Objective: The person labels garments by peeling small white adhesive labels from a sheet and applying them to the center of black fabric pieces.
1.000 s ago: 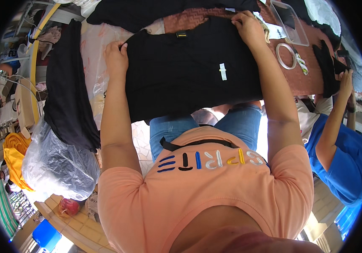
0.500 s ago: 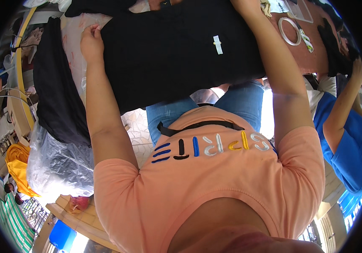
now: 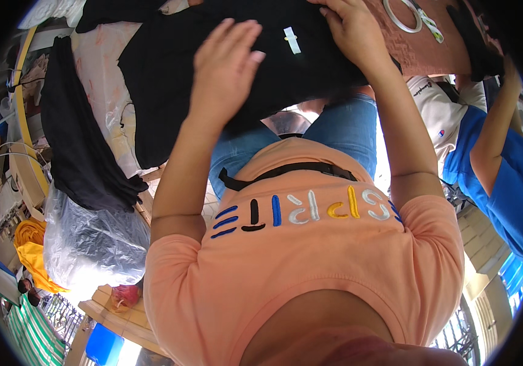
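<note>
A black cloth garment [image 3: 170, 91] lies spread over the table and hangs over its near edge toward my lap. My left hand [image 3: 225, 70] is over its middle, fingers stretched out and thumb apart, holding nothing. Farther right, my right hand [image 3: 359, 33] rests on the garment's right part with its fingers extended, partly cut off by the upper edge of the view. Between the two hands, a small white strip [image 3: 292, 40] with yellowish ends sits on the black cloth.
Another black cloth [image 3: 78, 134] drapes down at the left, above a clear plastic bag [image 3: 94, 238]. A white tape roll [image 3: 403, 15] and green-and-white snips [image 3: 430, 27] lie on the brown tabletop [image 3: 389, 36]. At the right is another person's arm [image 3: 493, 134] in a blue sleeve.
My left hand has left the garment's left edge and moved right over its middle, fingers spread. My right hand has come lower into view. The garment appears shifted up and left.
</note>
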`<act>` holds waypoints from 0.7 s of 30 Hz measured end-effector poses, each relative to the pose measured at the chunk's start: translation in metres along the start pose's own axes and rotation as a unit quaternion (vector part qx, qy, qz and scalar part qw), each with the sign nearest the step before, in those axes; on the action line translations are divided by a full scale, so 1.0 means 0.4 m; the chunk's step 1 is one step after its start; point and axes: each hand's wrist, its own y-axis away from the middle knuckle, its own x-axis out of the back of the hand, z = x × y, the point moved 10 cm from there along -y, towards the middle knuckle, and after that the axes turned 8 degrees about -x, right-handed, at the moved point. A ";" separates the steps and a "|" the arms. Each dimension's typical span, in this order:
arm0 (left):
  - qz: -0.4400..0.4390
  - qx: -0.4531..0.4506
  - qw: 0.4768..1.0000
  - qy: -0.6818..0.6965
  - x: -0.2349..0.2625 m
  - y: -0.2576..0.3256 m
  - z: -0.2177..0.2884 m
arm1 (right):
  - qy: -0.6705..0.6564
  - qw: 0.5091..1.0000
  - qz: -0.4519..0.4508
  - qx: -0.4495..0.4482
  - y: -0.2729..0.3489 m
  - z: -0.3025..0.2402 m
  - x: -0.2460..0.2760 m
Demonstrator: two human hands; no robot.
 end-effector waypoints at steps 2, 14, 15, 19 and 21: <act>-0.039 -0.039 0.998 0.002 -0.065 -0.001 0.062 | 0.005 1.000 0.018 0.020 0.036 0.001 -0.007; -0.142 -0.043 0.987 -0.063 -0.159 0.003 0.093 | 0.060 0.993 0.092 0.041 0.069 0.066 -0.035; -0.150 -0.045 0.986 -0.064 -0.161 0.002 0.096 | 0.051 0.994 0.093 0.022 0.073 0.070 -0.034; -0.168 -0.039 0.983 -0.059 -0.169 -0.006 0.107 | 0.034 0.995 0.090 0.009 0.073 0.077 -0.024; -0.166 -0.045 0.983 -0.061 -0.160 -0.002 0.109 | 0.029 0.997 0.077 0.004 0.070 0.071 -0.030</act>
